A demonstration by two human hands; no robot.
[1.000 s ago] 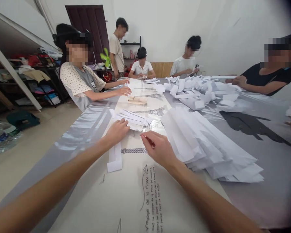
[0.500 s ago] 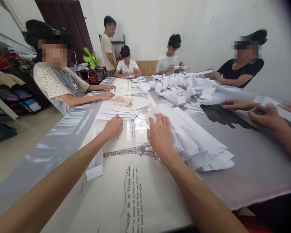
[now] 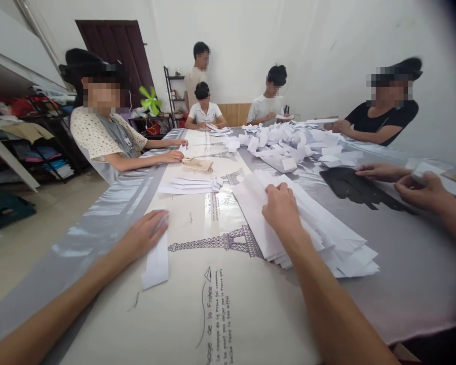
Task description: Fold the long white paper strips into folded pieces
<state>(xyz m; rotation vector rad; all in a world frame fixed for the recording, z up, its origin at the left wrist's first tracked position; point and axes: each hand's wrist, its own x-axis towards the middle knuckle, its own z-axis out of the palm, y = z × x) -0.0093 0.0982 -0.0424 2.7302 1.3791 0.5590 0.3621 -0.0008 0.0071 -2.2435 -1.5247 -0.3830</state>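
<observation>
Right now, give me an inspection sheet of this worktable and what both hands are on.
Surface: long table under a glossy cloth printed with an Eiffel Tower.
Job's things: folded white paper strip under the left hand; fanned stack of white paper sleeves under the right hand.
Clutter: heap of folded white papers; small paper stack; wooden block.
Grippers: left hand flat on the strip; right hand resting on the stack.
Cables: nothing seen.
Surroundings: co-workers seated around the table, one standing; another person's hands at right; shelves of cloth at left; dark door.
</observation>
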